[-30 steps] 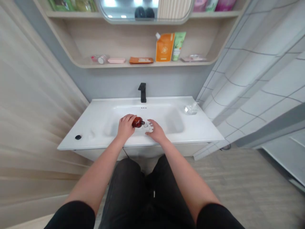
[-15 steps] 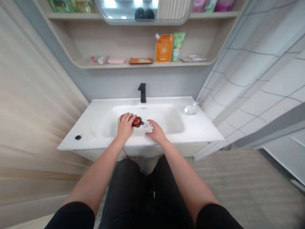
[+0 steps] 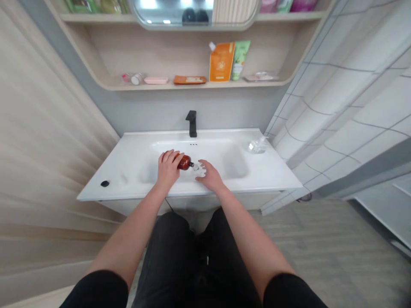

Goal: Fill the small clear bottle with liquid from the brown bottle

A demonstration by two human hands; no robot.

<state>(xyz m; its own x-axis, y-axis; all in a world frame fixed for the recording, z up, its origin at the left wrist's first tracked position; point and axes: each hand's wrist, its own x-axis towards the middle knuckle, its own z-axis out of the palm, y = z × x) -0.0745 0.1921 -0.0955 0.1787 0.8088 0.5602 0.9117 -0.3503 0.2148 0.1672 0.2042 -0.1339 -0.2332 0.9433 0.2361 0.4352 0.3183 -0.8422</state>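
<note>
My left hand (image 3: 168, 167) is wrapped round a small brown bottle (image 3: 185, 162), which is tipped on its side over the basin of the white sink (image 3: 231, 164), its neck pointing right. My right hand (image 3: 210, 176) is just right of the bottle's neck, fingers apart and partly cupped, with white foam or liquid (image 3: 199, 169) on the fingertips. Both hands hover over the front part of the basin.
A black tap (image 3: 192, 123) stands behind the basin. A small black cap (image 3: 104, 184) lies on the counter's left, a clear crumpled wrapper (image 3: 257, 146) on its right. The shelf (image 3: 199, 85) above holds an orange pouch (image 3: 221, 62), a green tube and flat packets.
The left hand and bottle have shifted slightly up and away, and the bottle tilts a little differently. The right hand has stayed almost in place.
</note>
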